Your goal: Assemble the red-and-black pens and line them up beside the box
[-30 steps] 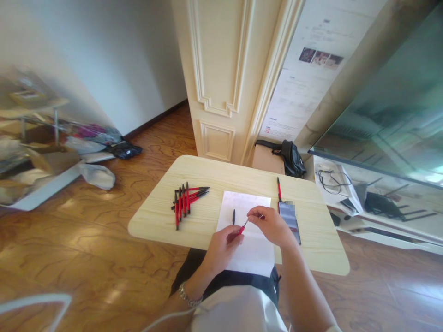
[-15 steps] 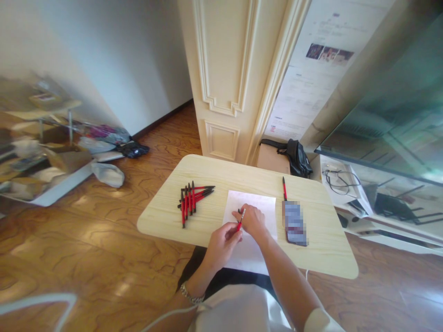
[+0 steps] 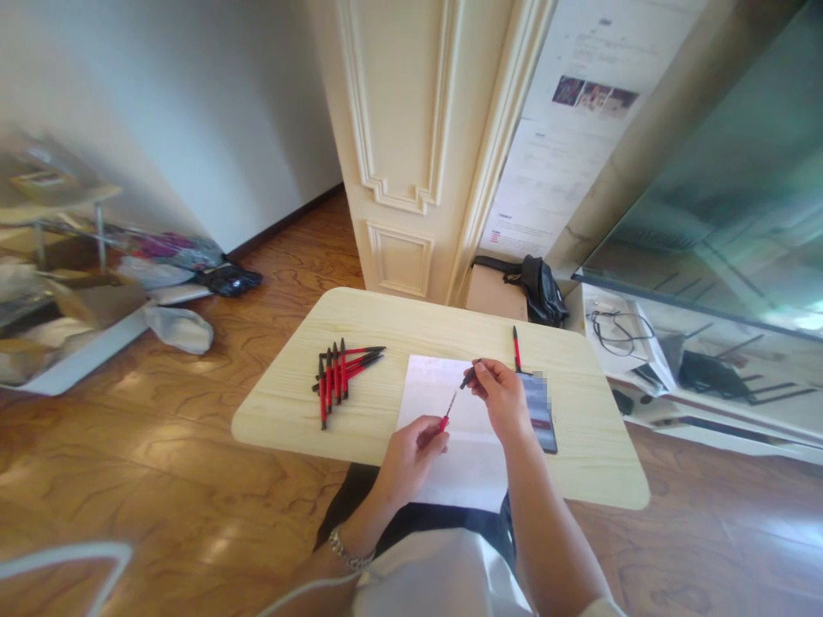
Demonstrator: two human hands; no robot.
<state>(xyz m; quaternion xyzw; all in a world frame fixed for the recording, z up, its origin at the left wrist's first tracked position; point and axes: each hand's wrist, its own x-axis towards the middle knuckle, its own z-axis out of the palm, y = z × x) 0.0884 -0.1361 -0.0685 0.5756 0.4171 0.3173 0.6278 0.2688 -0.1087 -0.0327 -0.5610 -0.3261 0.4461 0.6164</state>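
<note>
Over a white sheet of paper (image 3: 459,471), my left hand (image 3: 411,454) pinches the red barrel of a pen (image 3: 443,423), its thin refill sticking out toward the upper right. My right hand (image 3: 502,396) is closed on a black pen part (image 3: 469,377), which looks like the pen's front grip piece. The refill's tip is at or just inside the lower end of that part; I cannot tell which. Left of the paper lies a group of red and black pens (image 3: 340,377), several upright in a row and others crossing beneath them.
A phone (image 3: 541,420) lies right of the paper, with one red and black pen (image 3: 516,347) beyond it. They rest on a light wooden table (image 3: 597,463) with rounded corners. Past its far edge are a black bag (image 3: 540,291) and a cream panelled door (image 3: 402,154).
My right hand has lifted off the paper and moved up and right, and the black pen part now shows in its fingers. My left hand keeps the red barrel in nearly the same place.
</note>
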